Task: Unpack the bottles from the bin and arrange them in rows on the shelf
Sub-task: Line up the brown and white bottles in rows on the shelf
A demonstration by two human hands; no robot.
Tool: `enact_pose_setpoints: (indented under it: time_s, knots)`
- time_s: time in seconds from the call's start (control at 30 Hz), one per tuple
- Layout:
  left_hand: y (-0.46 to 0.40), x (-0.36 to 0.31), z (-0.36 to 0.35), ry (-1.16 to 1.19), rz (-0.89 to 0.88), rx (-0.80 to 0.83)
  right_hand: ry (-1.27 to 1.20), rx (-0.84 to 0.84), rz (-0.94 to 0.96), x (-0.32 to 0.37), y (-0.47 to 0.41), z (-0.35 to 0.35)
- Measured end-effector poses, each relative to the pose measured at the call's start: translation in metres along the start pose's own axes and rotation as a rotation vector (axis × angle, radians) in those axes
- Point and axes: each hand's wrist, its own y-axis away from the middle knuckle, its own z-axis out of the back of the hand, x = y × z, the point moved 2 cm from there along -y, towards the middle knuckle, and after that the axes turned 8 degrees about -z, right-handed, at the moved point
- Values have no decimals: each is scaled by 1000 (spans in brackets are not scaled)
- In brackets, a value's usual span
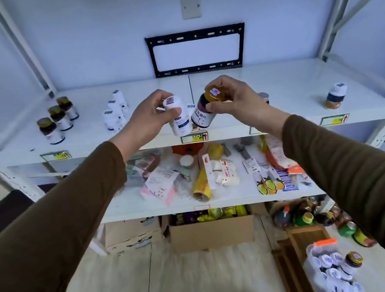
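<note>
The shelf [290, 83] looks like white painted metal, smooth and faintly matt, with perforated metal uprights. The white bottle [178, 119] is glossy plastic with a paper label; the dark bottle [202, 114] is shiny brown, its cap [214, 93] a gleaming gold. The sleeves [358, 169] are soft matt brown cloth. The box [212, 234] below is rough cardboard, the floor [133, 283] pale smooth tile.

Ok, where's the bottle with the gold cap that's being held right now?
The gold-capped bottle is in the right hand, tilted over the front edge of the top shelf, mid-frame, right beside the white bottle held in the left hand.
</note>
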Motion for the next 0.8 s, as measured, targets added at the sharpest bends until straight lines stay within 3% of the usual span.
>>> enact_pose_setpoints:
  time_s: [0.3,0.8]
  knots:
    - [8,36,95,-27,39,-134,-16,121,90,41,-75,-78]
    - [-63,135,257,-92,76,-220,24,214,145,89,-252,-196]
